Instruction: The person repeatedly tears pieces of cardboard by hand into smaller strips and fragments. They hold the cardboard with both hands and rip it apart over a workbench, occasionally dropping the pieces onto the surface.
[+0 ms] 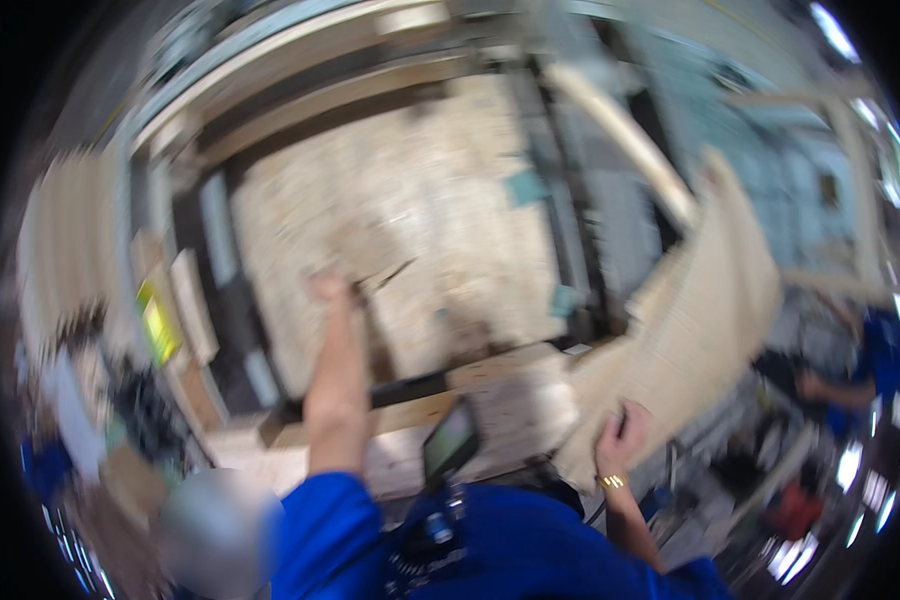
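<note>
My left arm stretches forward over a pale wooden panel (450, 190) set inside a dark-edged frame. My left hand (332, 287) is at the panel's surface, beside a thin dark crack or strip; motion smears its fingers. On the right, a large tan sheet (695, 295), perhaps cardboard or thin board, slants upward, its far part bent. My right hand (622, 440), with a gold bracelet at its wrist, closes on the near part of this sheet.
Wooden beams (320, 95) border the panel, and a wooden rail (510, 395) runs along its near side. A dark handheld device (452, 440) is by my chest. Stacked boards (75, 235) and a yellow object (158, 322) lie left. A co-worker's blue sleeve (882, 352) shows right.
</note>
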A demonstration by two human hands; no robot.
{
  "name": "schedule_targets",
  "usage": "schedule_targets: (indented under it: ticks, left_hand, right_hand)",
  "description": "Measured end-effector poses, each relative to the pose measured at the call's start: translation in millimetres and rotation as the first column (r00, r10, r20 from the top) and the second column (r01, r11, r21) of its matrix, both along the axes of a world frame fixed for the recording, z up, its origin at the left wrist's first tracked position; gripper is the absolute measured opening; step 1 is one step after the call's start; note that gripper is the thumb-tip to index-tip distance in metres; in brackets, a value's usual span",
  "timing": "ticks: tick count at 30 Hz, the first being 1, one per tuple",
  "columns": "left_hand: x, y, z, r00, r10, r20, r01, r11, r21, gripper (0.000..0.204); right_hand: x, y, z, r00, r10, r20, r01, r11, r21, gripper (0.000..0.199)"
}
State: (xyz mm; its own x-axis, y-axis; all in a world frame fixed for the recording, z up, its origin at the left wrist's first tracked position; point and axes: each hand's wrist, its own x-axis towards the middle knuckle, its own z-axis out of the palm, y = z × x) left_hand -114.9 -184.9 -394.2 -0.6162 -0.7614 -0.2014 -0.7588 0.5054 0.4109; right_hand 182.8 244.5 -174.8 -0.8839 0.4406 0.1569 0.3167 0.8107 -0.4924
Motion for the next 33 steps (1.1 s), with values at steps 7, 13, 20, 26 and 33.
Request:
schedule_targets:
  ticks: [7, 13, 20, 26, 33]
  left_hand:
    - [28, 199, 139, 0.74, -0.118, -0.662, 0.597, 0.568, 0.566, 0.039]
    - [105, 360, 206, 0.549, -0.475, -0.688, 0.791, 0.029, 0.611, 0.033]
    - [113, 404, 200, 0.299, -0.873, -0.385, 0.937, 0.193, 0.291, 0.029]
    - [172, 429, 172, 0.541, -0.721, -0.434, 0.689, 0.083, 0.72, 0.041]
    - [138, 431, 220, 0.737, -0.574, -0.357, 0.419, -0.025, 0.907, 0.055]
  right_hand:
    - [21, 6, -1, 0.981, -0.192, -0.036, 0.177, 0.953, -0.247, 0.027]
    - [27, 39, 34, 0.915, -0.301, -0.269, 0.267, 0.951, -0.155, 0.043]
    - [79, 60, 3, 0.893, -0.44, -0.093, 0.236, 0.634, -0.737, 0.042]
    - [65, 44, 12, 0.945, -0.322, 0.056, 0.31, 0.831, -0.461, 0.04]
    - [71, 52, 18, 0.939, -0.339, -0.054, 0.291, 0.869, -0.4, 0.048]
